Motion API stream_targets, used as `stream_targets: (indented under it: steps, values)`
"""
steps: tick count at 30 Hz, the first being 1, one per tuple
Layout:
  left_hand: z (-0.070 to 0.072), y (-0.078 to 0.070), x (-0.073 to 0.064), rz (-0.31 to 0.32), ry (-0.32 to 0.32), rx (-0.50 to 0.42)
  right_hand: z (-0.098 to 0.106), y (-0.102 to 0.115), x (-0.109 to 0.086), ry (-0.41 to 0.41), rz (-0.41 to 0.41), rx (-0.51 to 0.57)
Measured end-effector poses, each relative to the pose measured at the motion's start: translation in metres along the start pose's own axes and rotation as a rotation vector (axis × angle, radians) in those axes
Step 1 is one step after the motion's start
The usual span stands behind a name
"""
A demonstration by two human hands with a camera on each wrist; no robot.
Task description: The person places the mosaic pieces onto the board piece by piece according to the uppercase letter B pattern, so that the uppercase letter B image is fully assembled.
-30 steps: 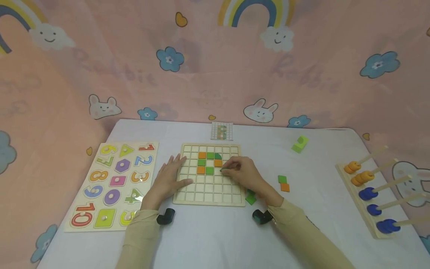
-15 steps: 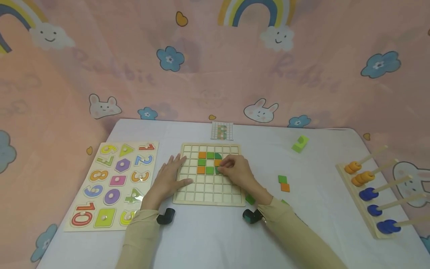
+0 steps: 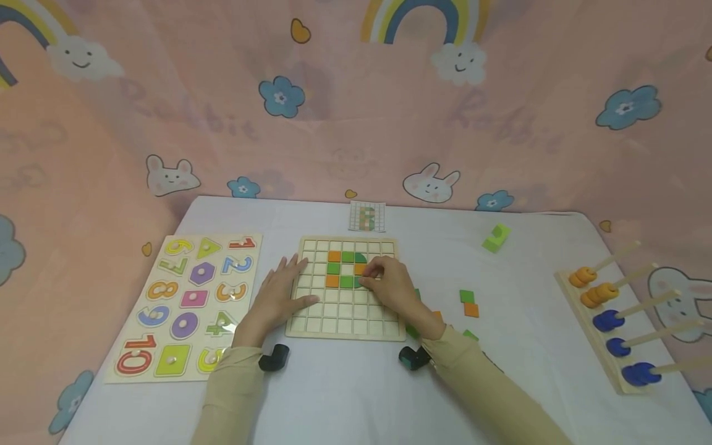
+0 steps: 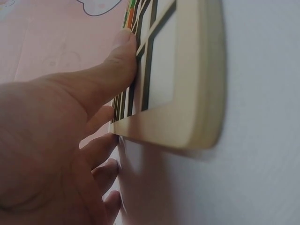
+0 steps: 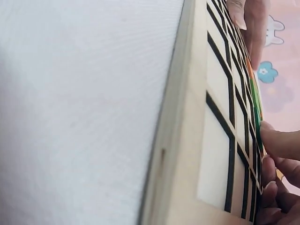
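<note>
Resting spread-fingered on the left edge of a pale wooden grid board (image 3: 345,337), left hand (image 3: 276,299) grips nothing; right hand (image 3: 392,286) is bent, thumb on a small flat dark-green tile (image 3: 357,282) at mid-frame, pinching or pressing unclear. Tile looks light, stiff, likely slick; hold it by opposite edges, clear of the square orange tile (image 3: 359,269) just above.

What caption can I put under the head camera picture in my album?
Left hand at the grid board, right hand touching a dark green tile beside a green square.
</note>
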State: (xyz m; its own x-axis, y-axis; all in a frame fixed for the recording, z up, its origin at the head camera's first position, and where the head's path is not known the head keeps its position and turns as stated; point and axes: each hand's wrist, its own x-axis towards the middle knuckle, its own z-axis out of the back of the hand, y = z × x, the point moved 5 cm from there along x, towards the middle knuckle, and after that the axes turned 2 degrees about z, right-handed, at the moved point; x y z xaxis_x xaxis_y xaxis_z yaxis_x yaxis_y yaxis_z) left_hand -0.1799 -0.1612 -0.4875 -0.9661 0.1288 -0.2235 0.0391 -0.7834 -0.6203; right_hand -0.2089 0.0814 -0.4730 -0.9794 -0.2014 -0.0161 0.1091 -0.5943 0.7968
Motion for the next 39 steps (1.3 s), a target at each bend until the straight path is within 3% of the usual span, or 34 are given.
stream_targets:
  steps: [9,19,24,30,39]
  values:
    - [-0.001,-0.001,-0.001,-0.001,0.004,0.006,0.01,-0.006,-0.005,0.052,-0.01,0.055]
    - [0.0,-0.001,-0.001,0.006,0.003,-0.003,0.043,-0.034,-0.018,0.107,0.027,0.038]
    - [-0.001,-0.001,-0.001,0.0,0.003,0.002,0.058,-0.05,-0.028,0.183,-0.021,0.031]
    - [0.0,0.0,-0.002,0.003,0.005,0.002,0.07,-0.058,-0.039,0.274,-0.015,0.028]
    - [-0.001,-0.002,-0.002,0.006,0.016,0.001,0.087,-0.067,-0.051,0.441,-0.003,-0.094]
